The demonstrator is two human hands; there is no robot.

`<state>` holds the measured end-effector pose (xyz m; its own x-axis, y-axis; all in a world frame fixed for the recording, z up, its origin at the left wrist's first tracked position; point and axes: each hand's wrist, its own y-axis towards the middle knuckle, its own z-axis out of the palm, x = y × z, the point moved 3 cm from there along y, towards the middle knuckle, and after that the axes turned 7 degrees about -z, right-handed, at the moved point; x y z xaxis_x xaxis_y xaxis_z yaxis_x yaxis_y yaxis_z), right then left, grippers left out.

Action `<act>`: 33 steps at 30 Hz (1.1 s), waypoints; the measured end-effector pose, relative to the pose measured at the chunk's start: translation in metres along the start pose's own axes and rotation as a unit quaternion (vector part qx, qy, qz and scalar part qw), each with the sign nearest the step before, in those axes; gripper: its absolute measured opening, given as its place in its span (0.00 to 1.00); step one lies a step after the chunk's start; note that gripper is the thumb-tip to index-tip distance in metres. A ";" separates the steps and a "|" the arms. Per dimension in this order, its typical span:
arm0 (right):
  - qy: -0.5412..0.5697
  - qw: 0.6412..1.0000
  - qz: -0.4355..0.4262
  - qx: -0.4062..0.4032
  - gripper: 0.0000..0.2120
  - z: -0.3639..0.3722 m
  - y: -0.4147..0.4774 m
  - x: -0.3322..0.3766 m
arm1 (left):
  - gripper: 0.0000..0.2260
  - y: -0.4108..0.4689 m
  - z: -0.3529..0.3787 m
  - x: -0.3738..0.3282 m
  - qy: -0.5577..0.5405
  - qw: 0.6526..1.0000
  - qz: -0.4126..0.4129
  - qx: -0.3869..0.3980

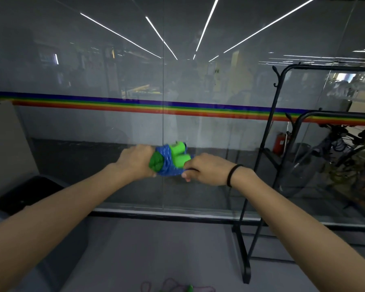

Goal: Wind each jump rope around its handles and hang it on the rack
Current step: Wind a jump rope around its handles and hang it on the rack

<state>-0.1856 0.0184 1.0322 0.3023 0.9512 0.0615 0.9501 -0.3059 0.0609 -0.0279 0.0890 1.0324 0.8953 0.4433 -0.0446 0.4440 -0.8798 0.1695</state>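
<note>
Both arms reach forward at chest height, hands close together on one bundle.

Left hand [135, 161]: fingers are curled round the darker green end of the jump rope [169, 162]. The back of the hand faces the camera, so the fingertips are mostly hidden.

Right hand [207, 170]: fingers [191, 165] are pinched together on the blue cord [167, 165] at the lower edge of the bundle. A black wristband [233, 174] sits on that wrist.

Jump rope: held in the air between the two sets of fingers. The blue cord is wrapped in many turns around the middle of the two bright green handles [178, 153], which lie side by side. Their free ends stick out just above the right fingers. The picture is slightly blurred here.

Rack [270, 123]: black metal frame standing on the floor [156, 249], well to the right of the right fingers and apart from them.

Second jump rope [177, 288]: far below the fingers at the bottom edge, pinkish cord loose on the floor with a bit of green handle.

Beyond the fingers is a glass wall [93, 70] with a rainbow stripe [114, 104].
</note>
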 end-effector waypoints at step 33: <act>0.018 0.969 0.121 -0.215 0.11 -0.010 0.007 -0.002 | 0.25 -0.001 0.026 -0.025 -0.577 0.813 -0.057 0.042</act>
<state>-0.1804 0.0142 1.0421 0.5014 0.8502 0.1603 0.7301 -0.5152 0.4489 -0.0496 0.0742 1.0082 0.2638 0.1088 -0.9584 0.4832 -0.8749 0.0337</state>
